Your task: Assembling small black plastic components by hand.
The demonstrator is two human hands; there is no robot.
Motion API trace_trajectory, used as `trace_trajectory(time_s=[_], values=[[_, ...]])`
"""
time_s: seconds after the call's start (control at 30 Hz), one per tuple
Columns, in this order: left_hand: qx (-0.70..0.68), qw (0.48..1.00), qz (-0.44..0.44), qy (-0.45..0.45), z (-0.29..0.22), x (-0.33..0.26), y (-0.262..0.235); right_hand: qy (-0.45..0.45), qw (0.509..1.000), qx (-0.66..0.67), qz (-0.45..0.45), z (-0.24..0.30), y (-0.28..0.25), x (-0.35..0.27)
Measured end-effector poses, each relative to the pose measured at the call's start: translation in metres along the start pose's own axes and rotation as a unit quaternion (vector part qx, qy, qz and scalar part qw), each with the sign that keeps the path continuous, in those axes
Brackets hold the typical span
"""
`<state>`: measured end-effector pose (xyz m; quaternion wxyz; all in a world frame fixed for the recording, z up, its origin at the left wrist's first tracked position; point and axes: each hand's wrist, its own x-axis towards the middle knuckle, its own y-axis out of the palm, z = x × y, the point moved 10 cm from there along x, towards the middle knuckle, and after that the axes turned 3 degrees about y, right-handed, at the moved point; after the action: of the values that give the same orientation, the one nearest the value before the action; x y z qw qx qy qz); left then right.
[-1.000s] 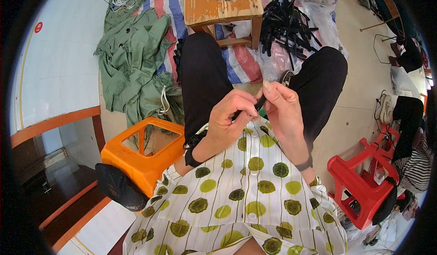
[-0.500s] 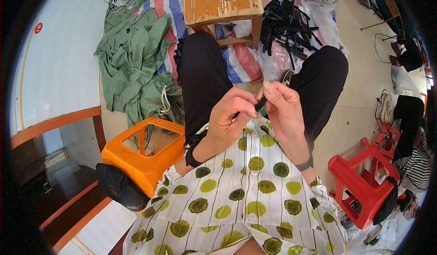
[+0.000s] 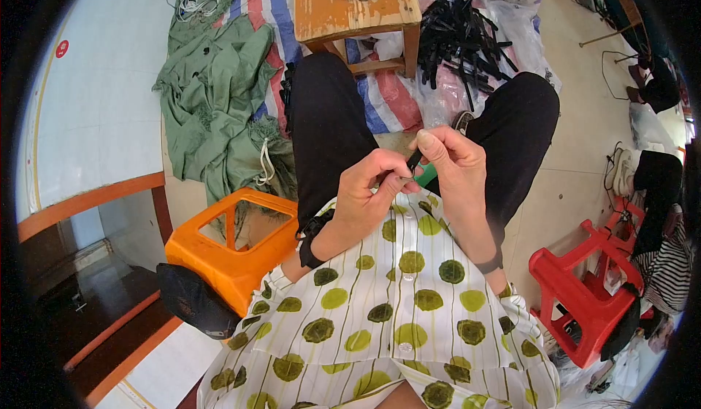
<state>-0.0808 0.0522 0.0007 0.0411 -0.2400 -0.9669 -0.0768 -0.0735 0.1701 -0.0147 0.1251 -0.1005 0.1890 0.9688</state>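
- The black strip (image 3: 415, 160) is short and narrow, partly hidden, at the centre of the frame.
- The left hand (image 3: 365, 190) and the right hand (image 3: 458, 172) both have thumb and finger clamped on it.
- A worn wooden stool (image 3: 358, 18) stands on a striped sheet (image 3: 401, 108), upper centre.
- At upper left, a white panel (image 3: 102, 95) has a red sticker (image 3: 62, 48), its mark too small to read.

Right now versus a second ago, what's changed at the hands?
The right hand moved its fingertips slightly left; more of a green patch shows between the hands. It and the left hand still hold the black strip; nothing visibly let go. Orange stool and wooden stool stayed put.
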Motion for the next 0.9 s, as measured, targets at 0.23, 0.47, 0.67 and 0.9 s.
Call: trace_trajectory(time_s=[0.23,0.47,0.67,0.9], values=[[-0.009,0.999,0.006,-0.045,0.006,-0.001,0.004,0.022,1.000,0.003,0.009,-0.005,-0.002,0.003],[0.022,1.000,0.019,-0.008,-0.001,0.001,0.005,0.017,1.000,0.006,0.004,-0.007,-0.003,0.004],[0.036,0.999,-0.013,0.037,-0.008,-0.005,0.005,0.020,0.999,0.031,-0.010,-0.008,-0.003,0.001],[0.000,0.998,-0.053,-0.014,0.004,-0.008,0.002,0.016,0.999,0.015,-0.037,-0.008,-0.008,0.000]])
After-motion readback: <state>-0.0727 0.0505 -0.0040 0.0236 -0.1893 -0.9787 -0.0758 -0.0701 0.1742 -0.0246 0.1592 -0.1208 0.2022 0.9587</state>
